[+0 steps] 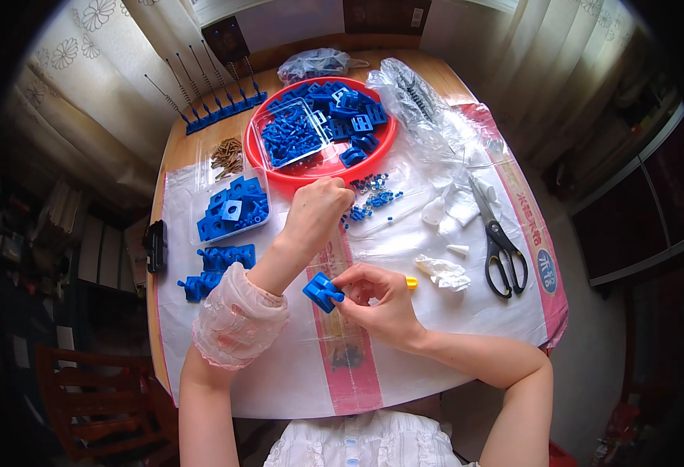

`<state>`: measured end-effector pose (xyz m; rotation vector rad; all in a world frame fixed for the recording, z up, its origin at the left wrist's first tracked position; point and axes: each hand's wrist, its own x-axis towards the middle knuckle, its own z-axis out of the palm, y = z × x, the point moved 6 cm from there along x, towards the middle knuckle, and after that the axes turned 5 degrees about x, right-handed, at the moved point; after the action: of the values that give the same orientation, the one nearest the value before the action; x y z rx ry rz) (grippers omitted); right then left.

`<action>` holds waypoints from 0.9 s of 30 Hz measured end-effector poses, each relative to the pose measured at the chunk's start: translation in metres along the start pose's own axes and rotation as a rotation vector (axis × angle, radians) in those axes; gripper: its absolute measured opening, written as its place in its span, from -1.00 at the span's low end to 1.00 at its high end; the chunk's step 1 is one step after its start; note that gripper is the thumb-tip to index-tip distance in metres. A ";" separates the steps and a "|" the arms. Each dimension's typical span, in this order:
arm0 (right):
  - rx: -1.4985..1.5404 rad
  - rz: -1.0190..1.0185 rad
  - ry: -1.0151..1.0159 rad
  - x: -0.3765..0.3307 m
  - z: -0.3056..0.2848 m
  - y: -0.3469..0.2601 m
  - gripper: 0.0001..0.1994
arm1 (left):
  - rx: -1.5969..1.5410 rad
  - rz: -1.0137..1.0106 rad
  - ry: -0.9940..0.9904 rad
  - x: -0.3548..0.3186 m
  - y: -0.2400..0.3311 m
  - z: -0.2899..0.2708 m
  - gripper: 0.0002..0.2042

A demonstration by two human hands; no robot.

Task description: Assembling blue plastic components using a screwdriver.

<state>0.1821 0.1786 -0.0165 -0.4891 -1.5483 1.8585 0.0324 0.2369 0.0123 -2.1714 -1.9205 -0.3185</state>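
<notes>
My right hand (385, 307) pinches a blue plastic bracket-like part (322, 292) between thumb and fingertips over the middle of the table. Ahead of it, my left hand (319, 210) is at the edge of a scatter of tiny blue and white pieces (375, 198), just in front of a red basin (287, 180). Its fingers are closed together, and what they hold, if anything, is hidden. A yellow tip of some tool (411, 283) shows behind my right hand.
The basin holds blue parts and a clear tray (260, 148). A clear box (237, 226) of blue blocks, assembled blue parts (213, 268) and brown screw-like pieces (228, 156) lie left. Black scissors (501, 249), crumpled tissue (443, 272) and plastic bags (427, 109) lie right. Spring rods (217, 105) stand far left.
</notes>
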 end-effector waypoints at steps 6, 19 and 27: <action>-0.015 -0.012 -0.005 0.001 -0.001 0.002 -0.81 | -0.025 0.005 0.019 0.003 0.005 -0.002 -0.93; 0.003 -0.009 0.040 0.005 -0.003 -0.006 -0.82 | -0.288 -0.036 0.165 -0.013 -0.001 -0.030 -0.91; 0.032 0.017 0.071 0.007 -0.010 -0.002 -0.86 | -0.611 -0.262 0.203 -0.099 0.009 -0.089 -0.87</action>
<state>0.1838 0.1905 -0.0159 -0.5491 -1.4701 1.8562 0.0279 0.1146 0.0666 -2.0794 -2.1851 -1.2659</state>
